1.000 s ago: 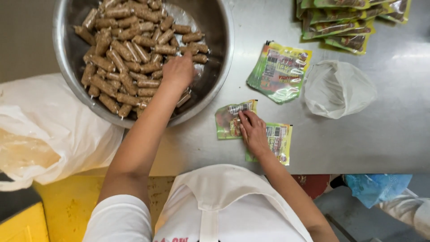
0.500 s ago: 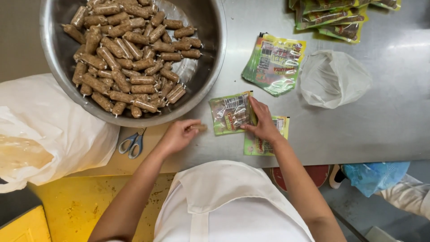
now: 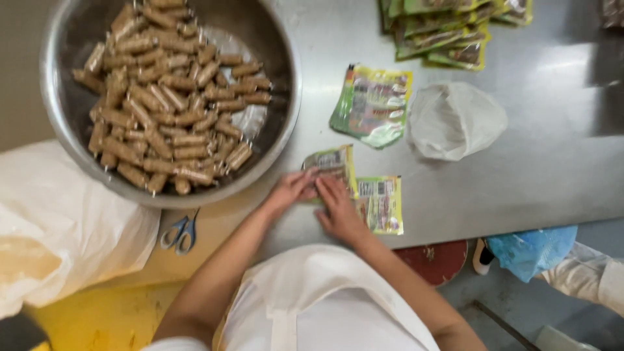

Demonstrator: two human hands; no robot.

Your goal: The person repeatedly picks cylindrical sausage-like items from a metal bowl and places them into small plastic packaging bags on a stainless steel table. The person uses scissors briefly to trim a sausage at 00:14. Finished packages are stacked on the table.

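Left hand [image 3: 292, 190] has come from the table's near edge to the pouch [image 3: 331, 164].
Both hands' fingers pinch it, right hand [image 3: 338, 208] alongside, beside the steel bowl [image 3: 286, 136].

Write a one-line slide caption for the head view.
Both hands, left hand and right hand, meet on a small printed pouch beside a steel bowl of wrapped sticks.
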